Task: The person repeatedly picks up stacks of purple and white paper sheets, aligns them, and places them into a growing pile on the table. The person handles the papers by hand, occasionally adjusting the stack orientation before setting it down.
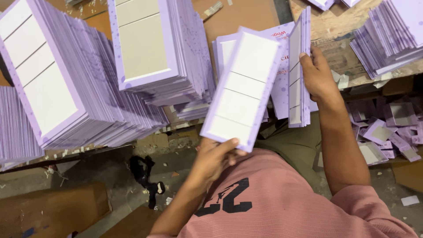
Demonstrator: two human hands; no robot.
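The left hand (pixel 216 154) pinches the near end of a single purple-bordered card (pixel 242 88), tilted above the lap. The right hand (pixel 317 72) grips a thin bundle of cards (pixel 299 70) standing on edge just beside it, with tall card stacks (pixel 88 75) on the desk (pixel 246 15) to the left

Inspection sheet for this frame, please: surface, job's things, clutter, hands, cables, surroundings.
Surface: wooden worktable, scuffed, mostly covered.
Job's things: single lilac-bordered white panel card, tilted; upright sheaf of cards; tall leaning card stacks and another stack on the table.
Clutter: folded lilac boxes heaped low at the right; paper scraps; black object on the floor.
Hands: left hand grips the single card's bottom edge; right hand clasps the sheaf.
Cables: nothing seen.
Surroundings: brown cardboard on the floor.
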